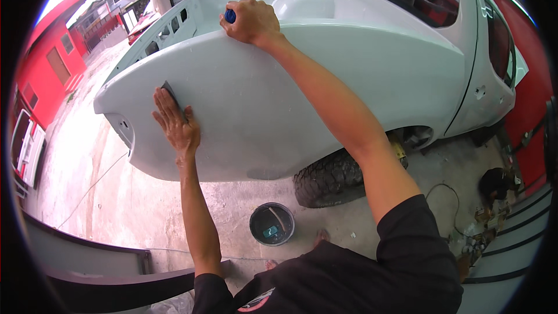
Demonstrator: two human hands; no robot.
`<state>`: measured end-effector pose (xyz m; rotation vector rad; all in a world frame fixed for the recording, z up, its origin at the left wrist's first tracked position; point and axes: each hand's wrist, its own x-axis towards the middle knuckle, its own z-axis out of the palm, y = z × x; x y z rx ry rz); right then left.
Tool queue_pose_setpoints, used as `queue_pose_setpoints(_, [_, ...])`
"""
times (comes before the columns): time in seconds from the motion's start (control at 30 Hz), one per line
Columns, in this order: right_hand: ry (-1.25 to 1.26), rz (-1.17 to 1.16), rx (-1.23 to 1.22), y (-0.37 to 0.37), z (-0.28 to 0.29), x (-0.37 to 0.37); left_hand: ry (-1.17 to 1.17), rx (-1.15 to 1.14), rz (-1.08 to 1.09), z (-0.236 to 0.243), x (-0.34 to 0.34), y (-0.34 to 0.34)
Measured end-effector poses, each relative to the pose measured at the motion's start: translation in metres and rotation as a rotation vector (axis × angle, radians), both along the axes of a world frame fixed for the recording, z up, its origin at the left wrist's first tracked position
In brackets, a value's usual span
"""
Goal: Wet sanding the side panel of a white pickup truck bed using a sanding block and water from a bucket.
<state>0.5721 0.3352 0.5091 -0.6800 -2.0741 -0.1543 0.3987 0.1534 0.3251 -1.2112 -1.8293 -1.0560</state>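
Observation:
My left hand (177, 125) lies with outstretched fingers on the side of a white pickup truck bed (244, 104), holding a dark sheet that looks like sandpaper (168, 88) flat against the panel. Only a corner of the sheet shows past the fingers. Up on the bed's top edge, my right hand (254, 20) is closed around a blue object (231, 16). One rounded end of it pokes out beside the thumb; the remainder is hidden in the fist. The panel looks wet in places.
A dark bucket (254, 229) with a teal block (270, 231) and a stick-like piece stands on the concrete floor below the panel. A knobby tyre (328, 181) sits under the wheel arch. Dark rails (116, 284) lie at lower left; clutter (479, 232) is at right.

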Motion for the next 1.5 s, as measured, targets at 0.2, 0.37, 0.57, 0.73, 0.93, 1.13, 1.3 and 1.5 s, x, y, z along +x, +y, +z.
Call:
queue_pose_setpoints(0.2, [0.002,0.024,-0.032,-0.013,0.006,-0.01,-0.368,0.195,0.136,0.052,-0.101,-0.021])
queue_pose_setpoints(0.37, [-0.003,-0.003,-0.021,-0.001,-0.002,0.003,-0.002,0.054,0.003,0.001,-0.004,0.002])
queue_pose_setpoints(0.57, [0.039,0.049,-0.005,-0.017,0.005,-0.011,-0.334,0.14,0.211,0.063,-0.121,-0.023])
queue_pose_setpoints(0.73, [-0.005,-0.003,-0.013,0.0,-0.002,0.002,-0.074,0.16,0.036,0.001,-0.029,0.009])
queue_pose_setpoints(0.93, [0.0,0.026,-0.031,-0.016,0.006,-0.009,-0.368,0.187,0.132,0.066,-0.125,-0.029])
queue_pose_setpoints(1.13, [-0.007,-0.035,0.017,-0.001,-0.001,0.004,0.013,0.133,-0.051,-0.004,0.001,0.012])
queue_pose_setpoints(1.3, [0.015,0.015,-0.014,-0.016,0.006,-0.01,-0.251,0.146,0.167,0.054,-0.095,-0.017])
queue_pose_setpoints(1.5, [-0.006,-0.024,-0.032,-0.008,0.001,0.006,-0.047,0.235,-0.031,-0.002,-0.001,0.02])
